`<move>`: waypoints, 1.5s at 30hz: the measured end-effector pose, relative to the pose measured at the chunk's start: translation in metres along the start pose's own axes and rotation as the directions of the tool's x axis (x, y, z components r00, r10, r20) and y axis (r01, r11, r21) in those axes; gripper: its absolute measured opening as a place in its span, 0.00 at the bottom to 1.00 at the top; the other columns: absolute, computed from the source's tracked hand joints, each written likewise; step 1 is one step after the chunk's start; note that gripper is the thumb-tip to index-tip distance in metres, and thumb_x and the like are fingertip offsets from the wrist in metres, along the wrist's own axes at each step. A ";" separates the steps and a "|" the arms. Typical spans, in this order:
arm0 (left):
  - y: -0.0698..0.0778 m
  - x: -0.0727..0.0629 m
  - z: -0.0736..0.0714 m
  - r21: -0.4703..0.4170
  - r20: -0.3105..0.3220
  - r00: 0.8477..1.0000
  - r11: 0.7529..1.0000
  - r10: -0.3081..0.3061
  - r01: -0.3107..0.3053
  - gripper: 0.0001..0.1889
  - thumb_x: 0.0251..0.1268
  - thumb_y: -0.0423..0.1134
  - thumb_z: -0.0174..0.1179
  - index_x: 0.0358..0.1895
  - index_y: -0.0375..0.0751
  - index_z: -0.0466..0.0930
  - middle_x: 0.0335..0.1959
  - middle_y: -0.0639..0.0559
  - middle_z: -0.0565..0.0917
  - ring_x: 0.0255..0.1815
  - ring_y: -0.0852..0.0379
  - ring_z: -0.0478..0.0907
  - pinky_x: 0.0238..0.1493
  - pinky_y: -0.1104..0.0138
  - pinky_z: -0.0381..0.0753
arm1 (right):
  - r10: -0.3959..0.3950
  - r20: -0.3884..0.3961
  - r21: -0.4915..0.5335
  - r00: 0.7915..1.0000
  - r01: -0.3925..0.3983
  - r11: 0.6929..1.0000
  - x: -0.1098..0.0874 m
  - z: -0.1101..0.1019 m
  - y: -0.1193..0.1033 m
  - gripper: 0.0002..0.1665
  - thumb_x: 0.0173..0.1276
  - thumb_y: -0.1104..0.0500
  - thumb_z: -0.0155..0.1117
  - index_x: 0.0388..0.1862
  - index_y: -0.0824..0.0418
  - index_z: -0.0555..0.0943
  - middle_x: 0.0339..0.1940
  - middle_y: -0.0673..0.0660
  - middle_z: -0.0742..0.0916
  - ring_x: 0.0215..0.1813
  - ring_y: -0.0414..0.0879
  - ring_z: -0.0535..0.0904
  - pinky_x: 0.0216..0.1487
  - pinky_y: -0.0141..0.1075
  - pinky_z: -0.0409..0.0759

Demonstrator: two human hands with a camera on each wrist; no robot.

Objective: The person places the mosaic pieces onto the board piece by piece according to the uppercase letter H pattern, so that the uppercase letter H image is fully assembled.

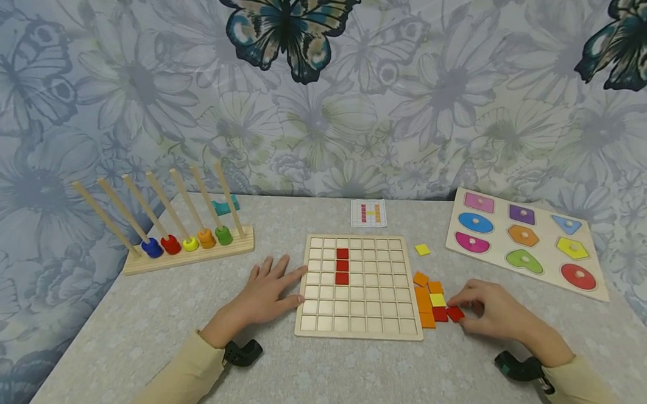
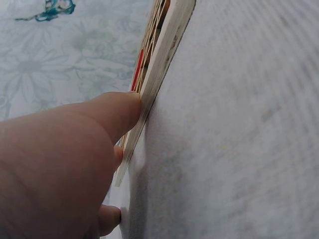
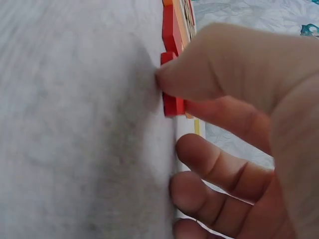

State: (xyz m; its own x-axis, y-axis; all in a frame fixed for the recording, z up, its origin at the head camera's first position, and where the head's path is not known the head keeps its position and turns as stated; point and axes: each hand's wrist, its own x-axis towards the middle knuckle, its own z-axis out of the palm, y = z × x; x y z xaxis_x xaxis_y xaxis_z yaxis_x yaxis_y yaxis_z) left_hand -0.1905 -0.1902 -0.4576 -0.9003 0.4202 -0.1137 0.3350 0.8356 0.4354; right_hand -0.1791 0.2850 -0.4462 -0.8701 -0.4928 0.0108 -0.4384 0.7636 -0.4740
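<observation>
A square wooden grid board (image 1: pixel 323 318) lies mid-table, with several red tiles (image 1: pixel 342 266) in one column of its cells. My left hand (image 1: pixel 264 290) rests spread at the board's left edge, thumb and index finger touching the rim. In the left wrist view the thumb (image 2: pixel 117 112) presses against the board's side (image 2: pixel 162 59). Right of the board, my right hand (image 1: pixel 490 311) pinches a red square tile (image 1: pixel 455 314) between thumb and index finger. The right wrist view shows that tile (image 3: pixel 173 104) at the table surface, its middle hidden by the thumb.
Loose orange tiles (image 1: pixel 424 300), a yellow tile (image 1: pixel 437 300) and another red tile (image 1: pixel 439 314) lie along the board's right edge. Behind the board is a pattern card (image 1: pixel 369 213). A peg stand (image 1: pixel 189 259) with coloured beads stands left; a shape puzzle (image 1: pixel 530 243) lies right.
</observation>
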 end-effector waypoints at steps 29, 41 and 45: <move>0.000 -0.001 0.000 -0.024 -0.005 1.000 1.000 0.014 -0.014 0.33 0.77 0.56 0.55 0.80 0.51 0.62 0.82 0.29 0.51 0.81 0.21 0.38 0.73 0.25 0.39 | 0.003 -0.125 -0.082 0.992 -0.014 0.997 0.000 0.001 -0.001 0.16 0.51 0.64 0.78 0.41 0.58 0.89 0.27 0.40 0.81 0.29 0.32 0.69 0.31 0.27 0.75; -0.002 -0.001 0.001 -0.021 -0.013 1.000 1.000 0.020 -0.021 0.33 0.77 0.56 0.55 0.80 0.52 0.62 0.82 0.29 0.51 0.81 0.21 0.38 0.73 0.25 0.39 | -0.017 -0.133 -0.075 0.991 0.007 0.997 -0.001 0.000 0.001 0.15 0.52 0.64 0.77 0.41 0.60 0.89 0.26 0.41 0.81 0.28 0.31 0.69 0.30 0.27 0.75; -0.002 0.000 0.002 -0.014 -0.017 1.000 1.000 0.018 -0.018 0.33 0.77 0.56 0.55 0.80 0.52 0.62 0.82 0.29 0.51 0.81 0.21 0.38 0.73 0.25 0.39 | -0.010 -0.132 -0.069 0.991 0.001 0.998 -0.001 0.000 0.001 0.16 0.52 0.64 0.77 0.42 0.61 0.89 0.27 0.41 0.82 0.28 0.31 0.69 0.30 0.27 0.75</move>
State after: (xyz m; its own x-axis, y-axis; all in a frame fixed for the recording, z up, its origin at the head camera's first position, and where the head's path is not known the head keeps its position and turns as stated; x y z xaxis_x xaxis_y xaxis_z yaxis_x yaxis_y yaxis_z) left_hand -0.1904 -0.1913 -0.4605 -0.8987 0.4289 -0.0912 0.3470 0.8227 0.4502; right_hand -0.1789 0.2859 -0.4460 -0.8877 -0.4413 0.1316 -0.4539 0.7902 -0.4118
